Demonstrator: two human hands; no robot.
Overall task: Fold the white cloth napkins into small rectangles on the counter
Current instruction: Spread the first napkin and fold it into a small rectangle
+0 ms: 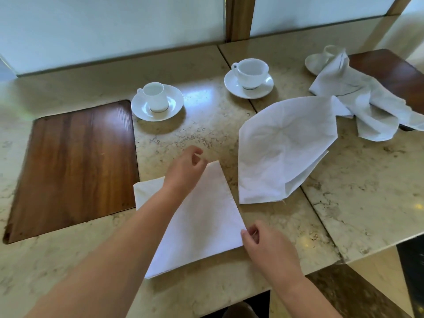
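A white napkin, folded into a flat square, lies on the marble counter right in front of me. My left hand hovers at its far corner, fingers curled and slightly apart, holding nothing that I can make out. My right hand pinches the napkin's near right corner. A second white napkin lies loosely folded to the right. A third, crumpled napkin sprawls at the far right, partly over a wooden inlay.
A dark wooden inlay is set in the counter on the left, another at far right. Three white cups on saucers stand at the back. The counter edge runs close on my right.
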